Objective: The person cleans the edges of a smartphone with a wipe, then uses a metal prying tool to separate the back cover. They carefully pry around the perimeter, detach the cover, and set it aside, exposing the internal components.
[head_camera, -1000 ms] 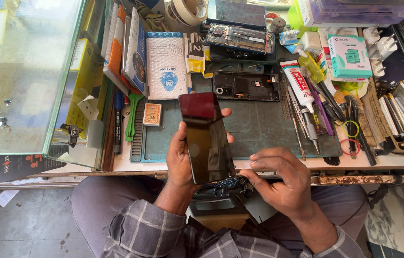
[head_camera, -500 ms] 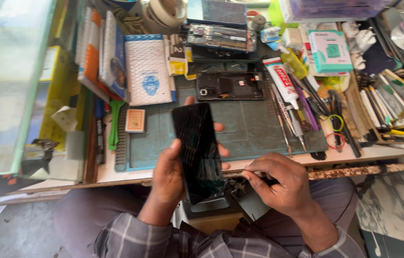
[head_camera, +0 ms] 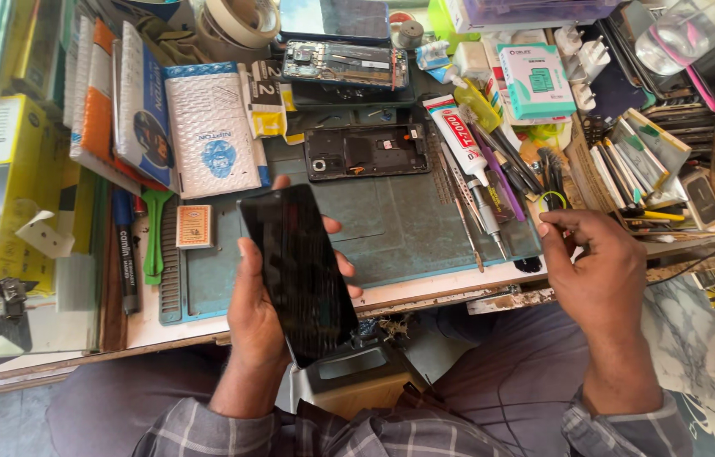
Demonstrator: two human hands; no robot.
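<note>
One dark phone (head_camera: 298, 271) in left hand (head_camera: 258, 317) (tilted); right hand (head_camera: 599, 262) empty.

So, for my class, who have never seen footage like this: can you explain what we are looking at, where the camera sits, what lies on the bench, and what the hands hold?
There is no machine here: a person works with two bare hands. The one picture comes from a camera worn on the head, looking down over the lap and a cluttered workbench.

The left hand grips a black phone screen panel by its edges, tilted above the bench edge. The right hand holds nothing visible; its fingertips reach into a pile of tools at the right end of the green work mat.

On the mat lies an opened phone frame. Nearby are a glue tube, a white padded envelope and a small teal box.
</note>
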